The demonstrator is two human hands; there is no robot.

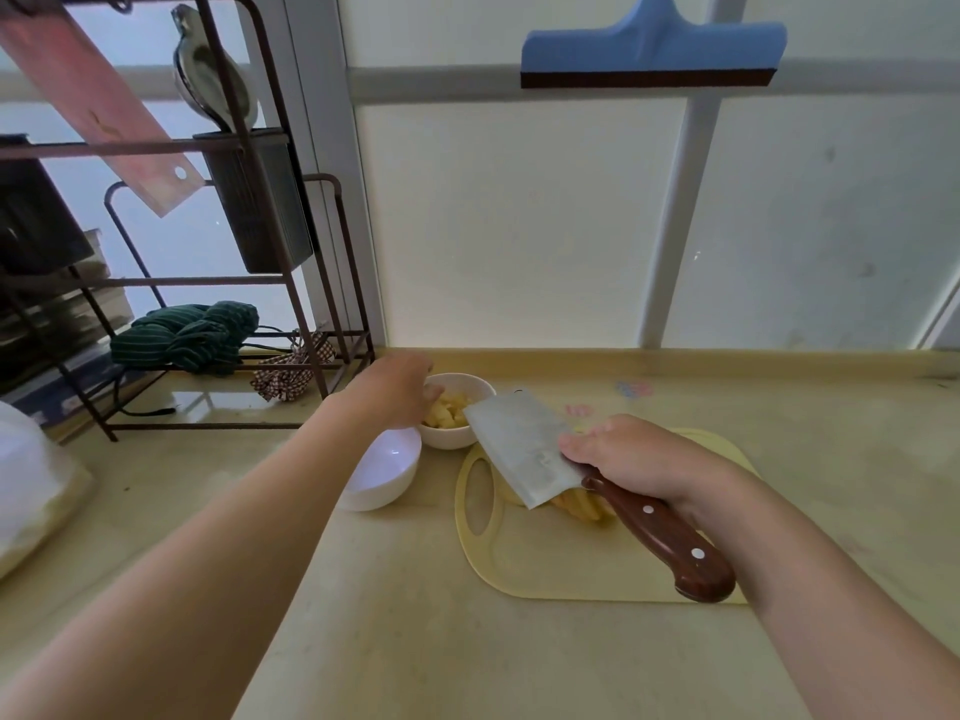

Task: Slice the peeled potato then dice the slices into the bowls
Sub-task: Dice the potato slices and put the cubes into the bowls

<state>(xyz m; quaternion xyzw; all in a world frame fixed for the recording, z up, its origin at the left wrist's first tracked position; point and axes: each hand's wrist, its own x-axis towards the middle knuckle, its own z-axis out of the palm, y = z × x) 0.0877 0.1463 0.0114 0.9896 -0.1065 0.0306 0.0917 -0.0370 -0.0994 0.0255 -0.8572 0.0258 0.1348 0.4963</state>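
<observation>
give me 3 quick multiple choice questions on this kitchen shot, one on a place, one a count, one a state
1. Where is the left hand? A over the far bowl; B in a sink; C on a shelf
2. How many white bowls stand on the counter? A one; B two; C four
3. The right hand is: A flat and empty; B gripping the cleaver; C holding a spoon

Answers: A, it hangs above the potato dice; B, the near bowl stands beside the far one; B, its fingers curl round the handle end.
</observation>
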